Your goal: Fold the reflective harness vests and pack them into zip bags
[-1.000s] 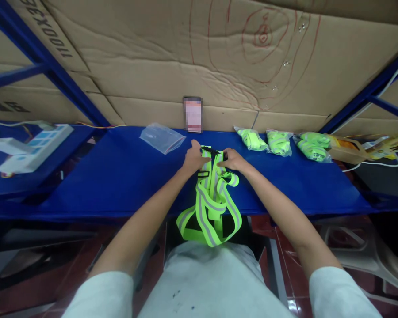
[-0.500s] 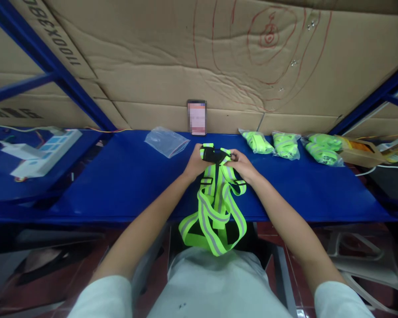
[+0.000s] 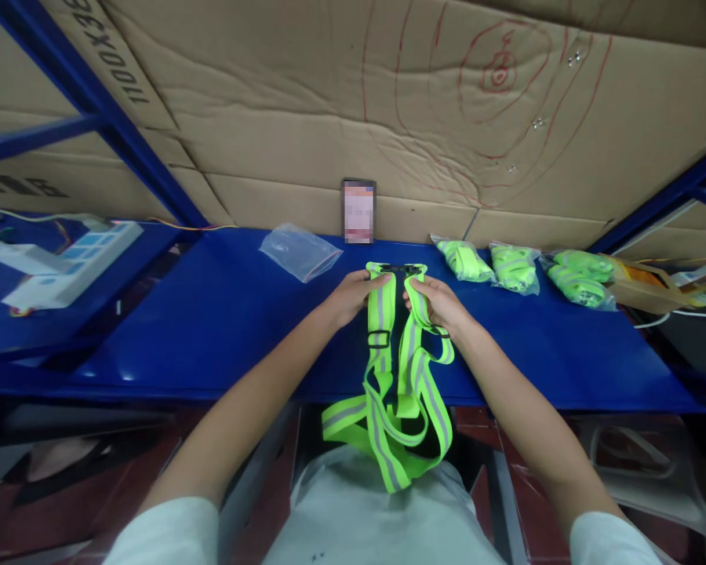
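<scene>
A neon-green reflective vest (image 3: 382, 306) made of straps with grey stripes hangs from both my hands. My left hand (image 3: 353, 297) pinches its left strap near the top, thumb lying on the webbing. On the other side, my right hand (image 3: 438, 302) grips the right strap, with some fingers behind it. Between the hands a black buckle (image 3: 401, 269) joins the two strap tops. A black slider (image 3: 379, 339) sits on the left strap. The looped lower straps drape over the table's front edge towards my lap.
On the blue table (image 3: 212, 314) lies a clear plastic bag (image 3: 300, 251). A phone (image 3: 358, 212) leans on the cardboard wall (image 3: 271, 118). Bagged green vests (image 3: 514, 267) line the back right, near a cardboard box (image 3: 647, 284). A white power strip (image 3: 76, 263) is at left.
My hands have spread the bunched strap tops apart and drawn them slightly towards me. The black buckle now lies stretched in a line between them. The view has shifted slightly.
</scene>
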A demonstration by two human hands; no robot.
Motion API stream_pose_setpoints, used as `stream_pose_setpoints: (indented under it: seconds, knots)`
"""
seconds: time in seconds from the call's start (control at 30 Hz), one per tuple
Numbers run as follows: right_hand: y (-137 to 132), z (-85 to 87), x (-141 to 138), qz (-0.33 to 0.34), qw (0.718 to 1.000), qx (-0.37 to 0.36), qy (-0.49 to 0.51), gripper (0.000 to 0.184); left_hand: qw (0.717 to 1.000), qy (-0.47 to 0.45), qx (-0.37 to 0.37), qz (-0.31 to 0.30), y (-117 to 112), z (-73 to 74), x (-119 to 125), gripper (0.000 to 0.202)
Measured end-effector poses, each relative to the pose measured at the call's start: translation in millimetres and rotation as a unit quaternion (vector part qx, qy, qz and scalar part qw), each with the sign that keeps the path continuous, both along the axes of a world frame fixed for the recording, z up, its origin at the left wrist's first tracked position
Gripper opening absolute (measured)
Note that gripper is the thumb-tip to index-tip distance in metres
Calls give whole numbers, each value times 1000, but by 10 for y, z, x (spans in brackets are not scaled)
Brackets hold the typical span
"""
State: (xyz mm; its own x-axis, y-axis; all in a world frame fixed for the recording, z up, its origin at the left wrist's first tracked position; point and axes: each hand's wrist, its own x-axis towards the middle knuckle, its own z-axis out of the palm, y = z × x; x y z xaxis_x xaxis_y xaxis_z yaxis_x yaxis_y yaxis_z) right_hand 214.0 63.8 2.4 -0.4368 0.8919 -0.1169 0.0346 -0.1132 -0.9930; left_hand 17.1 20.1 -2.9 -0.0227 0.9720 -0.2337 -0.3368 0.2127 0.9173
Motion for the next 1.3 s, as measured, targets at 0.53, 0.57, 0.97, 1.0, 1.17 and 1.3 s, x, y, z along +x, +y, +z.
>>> stream_pose_setpoints:
  seconds: [0.53,0.57,0.97,1.0,1.17,1.3]
  knots:
    - [-177,51,26,-18,998,-29,53,34,999,-49,-4,-10,-178,108,194,45]
    - [-180,52,33,-10,999,-21,45,31,998,-65,-17,-20,-199,113,183,43]
    - [-201,-69,13,-43,999,6,-32,11,999,-24,-27,-31,-290,-25,104,34]
    - [-205,-62,20,-45,998,3,-35,11,999,-14,-26,-39,-282,-20,93,36]
    - [-265,-32,41,-35,999,25,-17,8,991,61,-23,-117,-260,79,4,33]
    - [-343,-58,50,-50,997,52,-6,9,984,77,-23,-162,-277,130,8,37]
